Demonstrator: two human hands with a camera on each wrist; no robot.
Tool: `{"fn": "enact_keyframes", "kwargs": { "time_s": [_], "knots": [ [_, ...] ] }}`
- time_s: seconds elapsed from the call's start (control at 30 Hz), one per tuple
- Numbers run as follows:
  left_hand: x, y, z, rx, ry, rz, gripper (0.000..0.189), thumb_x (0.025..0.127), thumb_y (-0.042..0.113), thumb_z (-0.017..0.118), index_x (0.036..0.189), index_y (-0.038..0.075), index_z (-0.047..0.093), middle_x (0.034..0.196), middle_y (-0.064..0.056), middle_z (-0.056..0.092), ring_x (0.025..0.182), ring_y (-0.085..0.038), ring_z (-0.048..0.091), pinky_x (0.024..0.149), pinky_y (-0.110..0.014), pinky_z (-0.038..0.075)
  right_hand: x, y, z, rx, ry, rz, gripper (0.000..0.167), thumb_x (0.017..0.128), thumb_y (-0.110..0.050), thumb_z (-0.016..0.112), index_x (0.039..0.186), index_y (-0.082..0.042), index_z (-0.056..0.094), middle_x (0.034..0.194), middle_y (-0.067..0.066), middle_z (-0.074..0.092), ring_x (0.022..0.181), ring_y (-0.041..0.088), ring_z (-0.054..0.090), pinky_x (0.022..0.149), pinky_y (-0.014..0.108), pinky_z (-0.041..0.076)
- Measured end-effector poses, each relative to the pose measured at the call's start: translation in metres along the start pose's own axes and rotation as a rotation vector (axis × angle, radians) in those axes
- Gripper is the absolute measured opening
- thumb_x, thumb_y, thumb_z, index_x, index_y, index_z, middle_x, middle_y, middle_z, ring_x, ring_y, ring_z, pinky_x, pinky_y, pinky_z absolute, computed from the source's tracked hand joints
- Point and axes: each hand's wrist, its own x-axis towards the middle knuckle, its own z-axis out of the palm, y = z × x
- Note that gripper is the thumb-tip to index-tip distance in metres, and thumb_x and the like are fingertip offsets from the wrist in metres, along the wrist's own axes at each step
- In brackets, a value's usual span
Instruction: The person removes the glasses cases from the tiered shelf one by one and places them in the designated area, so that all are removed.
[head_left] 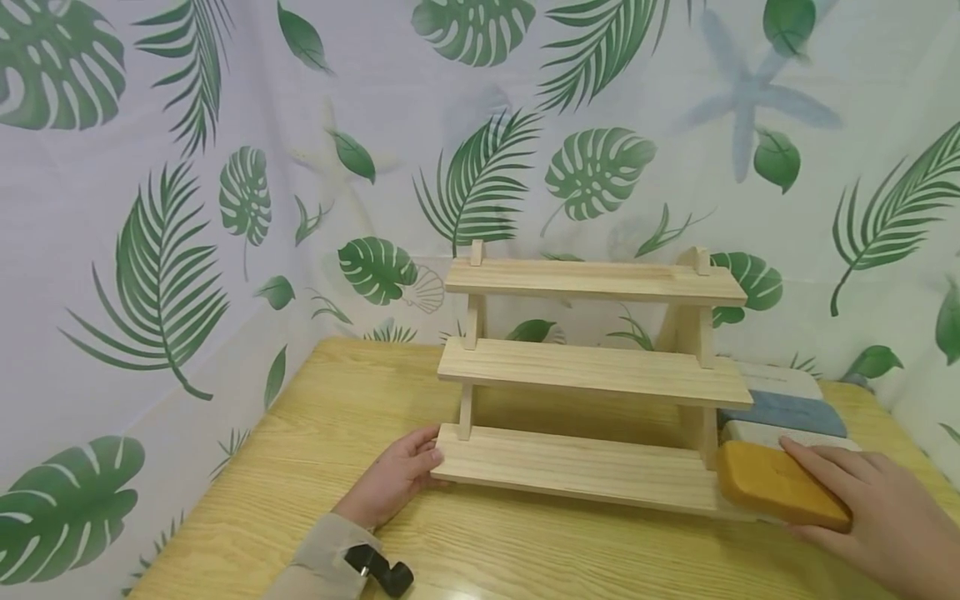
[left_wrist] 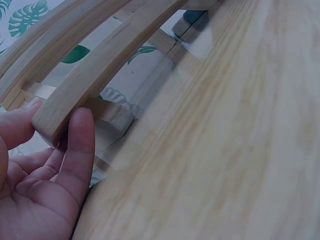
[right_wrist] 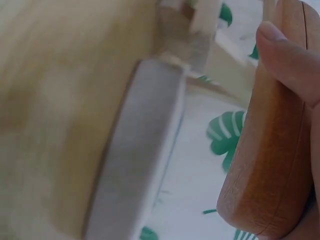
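A pale wooden three-tier display stand (head_left: 592,371) stands on the table. My left hand (head_left: 397,475) grips the left end of its lowest shelf (head_left: 570,468), thumb on one face and fingers beneath, as the left wrist view shows of the board (left_wrist: 105,72). At the stand's right front, my right hand (head_left: 892,517) holds a mustard-yellow case with rounded ends, which looks like a glasses case (head_left: 780,487). In the right wrist view a seam runs along this case (right_wrist: 265,165), and it is raised off the table. My thumb lies across it.
Behind the yellow case, to the right of the stand, lie a light grey case (head_left: 787,432), a blue case (head_left: 783,412) and a whitish case (head_left: 776,381) in a row. The wood-grain table (head_left: 277,492) backs onto a leaf-printed cloth (head_left: 315,275).
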Motion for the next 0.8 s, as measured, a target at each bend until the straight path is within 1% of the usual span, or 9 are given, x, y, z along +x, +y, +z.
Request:
{"fn": "enact_keyframes", "kwargs": {
  "time_s": [0.13, 0.2, 0.27, 0.33, 0.47, 0.6, 0.67, 0.7, 0.8],
  "knots": [
    [0.0, 0.0, 0.0, -0.002, -0.007, 0.004, 0.059, 0.108, 0.013, 0.049, 0.158, -0.005, 0.021, 0.144, -0.027, 0.048, 0.118, -0.029, 0.059, 0.091, -0.037, 0.054, -0.011, 0.011, 0.01, -0.027, -0.076, 0.044, 0.108, 0.062, -0.071, 0.083, 0.146, -0.01, 0.052, 0.118, 0.019, 0.063, 0.094, 0.04, 0.059, 0.078, 0.059, 0.047],
    [0.0, 0.0, 0.0, -0.004, -0.01, 0.001, 0.059, 0.108, 0.014, 0.049, 0.158, -0.004, 0.022, 0.143, -0.026, 0.049, 0.118, -0.029, 0.059, 0.091, -0.037, 0.054, -0.018, 0.017, 0.015, -0.021, -0.091, 0.064, 0.107, 0.062, -0.073, 0.082, 0.143, -0.008, 0.053, 0.117, 0.019, 0.063, 0.095, 0.041, 0.059, 0.079, 0.06, 0.047],
    [0.001, -0.001, 0.0, -0.005, -0.012, 0.0, 0.059, 0.108, 0.014, 0.049, 0.158, -0.004, 0.022, 0.142, -0.025, 0.049, 0.118, -0.028, 0.06, 0.091, -0.037, 0.054, -0.025, 0.023, 0.021, 0.008, -0.069, 0.071, 0.107, 0.061, -0.07, 0.084, 0.143, -0.008, 0.053, 0.119, 0.018, 0.06, 0.097, 0.042, 0.057, 0.081, 0.06, 0.045],
    [0.002, -0.001, 0.0, -0.005, -0.014, 0.0, 0.059, 0.108, 0.014, 0.049, 0.158, -0.004, 0.023, 0.142, -0.025, 0.05, 0.117, -0.028, 0.06, 0.091, -0.037, 0.054, -0.033, 0.029, 0.028, 0.038, -0.018, 0.063, 0.107, 0.059, -0.065, 0.089, 0.144, -0.01, 0.052, 0.121, 0.018, 0.058, 0.099, 0.043, 0.055, 0.083, 0.061, 0.042],
    [0.003, -0.001, 0.0, -0.004, -0.011, 0.0, 0.058, 0.108, 0.014, 0.049, 0.157, -0.003, 0.024, 0.143, -0.025, 0.049, 0.118, -0.028, 0.059, 0.091, -0.038, 0.054, -0.047, 0.041, 0.043, 0.082, 0.046, 0.049, 0.112, 0.055, -0.058, 0.093, 0.151, -0.023, 0.048, 0.124, 0.019, 0.054, 0.101, 0.045, 0.052, 0.085, 0.061, 0.037],
    [0.003, 0.001, 0.0, -0.004, -0.007, -0.003, 0.058, 0.108, 0.014, 0.049, 0.158, -0.003, 0.023, 0.146, -0.026, 0.047, 0.12, -0.029, 0.058, 0.092, -0.038, 0.053, -0.053, 0.052, 0.051, 0.11, 0.071, 0.016, 0.109, 0.053, -0.055, 0.095, 0.149, -0.034, 0.049, 0.122, 0.016, 0.057, 0.1, 0.045, 0.055, 0.08, 0.062, 0.041],
    [0.003, 0.001, 0.0, -0.008, -0.011, -0.005, 0.059, 0.109, 0.015, 0.049, 0.158, -0.003, 0.022, 0.147, -0.026, 0.046, 0.121, -0.029, 0.058, 0.093, -0.037, 0.053, -0.055, 0.058, 0.053, 0.105, 0.046, 0.013, 0.106, 0.054, -0.058, 0.094, 0.148, -0.037, 0.05, 0.122, 0.015, 0.059, 0.101, 0.044, 0.057, 0.078, 0.063, 0.043],
    [0.003, 0.001, 0.001, -0.008, -0.012, -0.006, 0.059, 0.109, 0.014, 0.049, 0.158, -0.003, 0.022, 0.147, -0.026, 0.045, 0.121, -0.029, 0.057, 0.093, -0.038, 0.053, -0.056, 0.061, 0.054, 0.104, 0.039, 0.012, 0.102, 0.054, -0.058, 0.094, 0.145, -0.033, 0.054, 0.122, 0.015, 0.06, 0.101, 0.044, 0.058, 0.077, 0.063, 0.044],
    [0.002, 0.001, 0.001, -0.009, -0.016, -0.006, 0.058, 0.109, 0.014, 0.048, 0.158, -0.003, 0.022, 0.147, -0.026, 0.045, 0.121, -0.029, 0.057, 0.093, -0.038, 0.053, -0.061, 0.066, 0.054, 0.079, -0.073, 0.08, 0.097, 0.059, -0.068, 0.087, 0.143, -0.028, 0.057, 0.126, 0.017, 0.058, 0.107, 0.045, 0.054, 0.081, 0.067, 0.043]
  ]
}}
